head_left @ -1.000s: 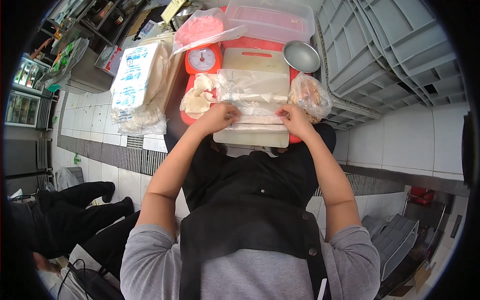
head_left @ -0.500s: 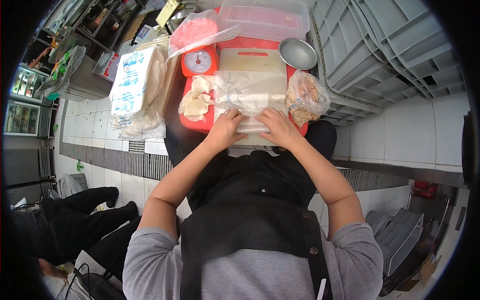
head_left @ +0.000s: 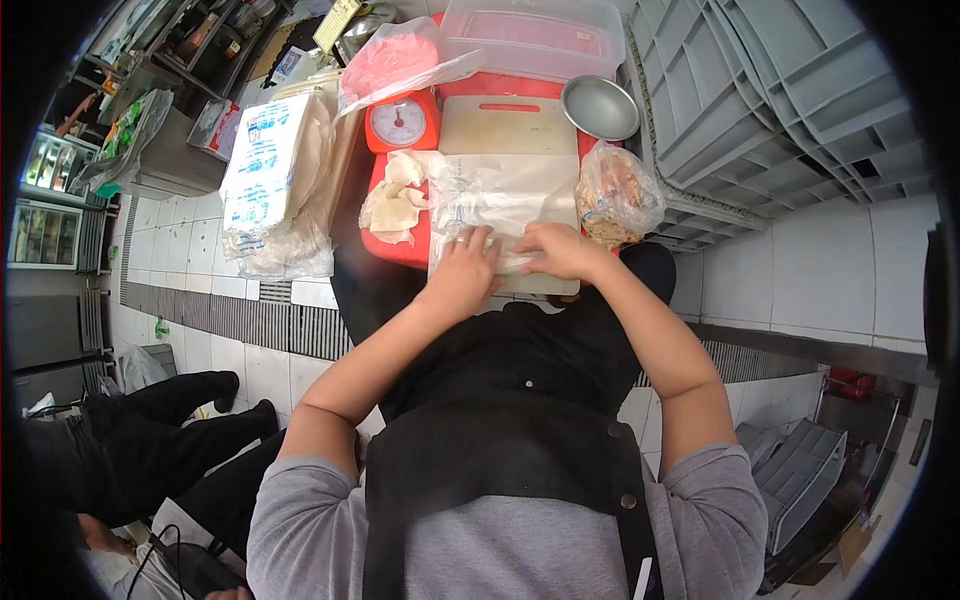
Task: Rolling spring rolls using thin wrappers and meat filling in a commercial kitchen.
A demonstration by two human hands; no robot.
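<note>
A whitish, translucent plastic sheet (head_left: 515, 185) lies over a pale cutting board (head_left: 508, 128) on a red surface (head_left: 385, 247). My left hand (head_left: 465, 265) rests on the sheet's near part, fingers stretched forward over it, thumb mostly hidden. Close beside it, my right hand (head_left: 560, 250) has its fingers bent and closed on the sheet near the front edge. What lies under the fingers is hidden. Thin pale dough-like pieces (head_left: 395, 207) are heaped left of the sheet. A clear bag of brownish food (head_left: 615, 190) sits to its right.
An orange dial scale (head_left: 402, 122) carries pink stuff (head_left: 390, 65) on plastic. Behind stands a clear plastic tub (head_left: 535, 35). A round metal bowl (head_left: 600, 107) lies far right, near grey crates (head_left: 770, 80). Wrapped white packs (head_left: 270, 165) are at left. Another person's dark-clothed legs (head_left: 165, 410) show lower left.
Both hands have shifted on the sheet: the left has turned, fingers pointing more forward, and the right has bent its fingers inward. The sheet's near part now looks flatter and less rolled.
</note>
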